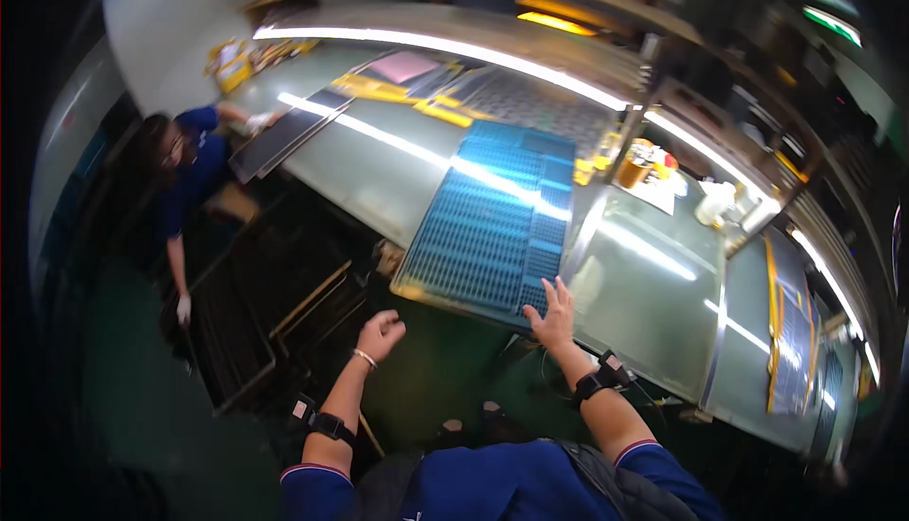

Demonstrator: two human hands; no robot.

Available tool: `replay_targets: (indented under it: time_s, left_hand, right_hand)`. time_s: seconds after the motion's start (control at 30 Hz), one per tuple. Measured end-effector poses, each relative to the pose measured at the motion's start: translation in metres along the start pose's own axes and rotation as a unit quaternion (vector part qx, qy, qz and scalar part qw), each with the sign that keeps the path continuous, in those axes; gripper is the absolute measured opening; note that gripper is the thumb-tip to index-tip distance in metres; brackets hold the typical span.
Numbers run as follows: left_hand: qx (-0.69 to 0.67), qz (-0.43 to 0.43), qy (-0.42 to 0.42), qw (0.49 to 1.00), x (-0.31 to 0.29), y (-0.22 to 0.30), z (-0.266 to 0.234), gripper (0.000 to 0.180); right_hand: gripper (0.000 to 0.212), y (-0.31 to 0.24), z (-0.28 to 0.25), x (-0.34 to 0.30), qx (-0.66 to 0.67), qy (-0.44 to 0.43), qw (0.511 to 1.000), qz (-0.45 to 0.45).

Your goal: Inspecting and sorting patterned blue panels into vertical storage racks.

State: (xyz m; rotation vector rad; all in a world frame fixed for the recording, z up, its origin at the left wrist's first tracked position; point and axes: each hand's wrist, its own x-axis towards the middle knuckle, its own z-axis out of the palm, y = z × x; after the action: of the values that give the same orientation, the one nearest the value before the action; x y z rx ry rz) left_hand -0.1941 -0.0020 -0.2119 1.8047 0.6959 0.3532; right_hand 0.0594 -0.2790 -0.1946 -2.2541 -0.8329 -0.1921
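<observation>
A large blue perforated panel (492, 218), marked with rows of small slots, lies on the worktable and reaches its near edge. My right hand (554, 314) has its fingers spread at the panel's near right corner; whether it touches the panel I cannot tell. Left of that corner, my left hand (381, 334) hangs in the air before the table edge, its fingers loosely curled and nothing visible in them. Black bands with small boxes are strapped round both my forearms.
At the left a co-worker (194, 161) in dark blue and gloves touches a dark panel (289, 133) on the table (369, 170). Dark racks (237, 332) stand below. Yellow-edged sheets (791, 332) lie far right; a brown container (636, 163) stands behind the table's right part.
</observation>
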Motion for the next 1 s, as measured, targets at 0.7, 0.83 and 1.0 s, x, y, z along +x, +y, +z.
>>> replay_targets:
  time_s: [0.7,0.83,1.0]
  left_hand:
    - [-0.044,-0.616,0.209,0.758,-0.49,-0.195,0.085,0.033]
    - [-0.069,-0.526,0.273,0.802,-0.463,-0.208,0.053,0.033]
    - [-0.113,-0.481,0.448,0.745,-0.483,-0.218,0.021,0.029]
  right_hand:
    - [0.051,0.032,0.071,0.053,-0.256,-0.222,0.932,-0.131]
    - [0.053,-0.048,0.094,0.019,-0.3,-0.15,0.934,-0.12]
    - [0.045,-0.158,0.154,-0.039,-0.079,-0.23,0.899,-0.363]
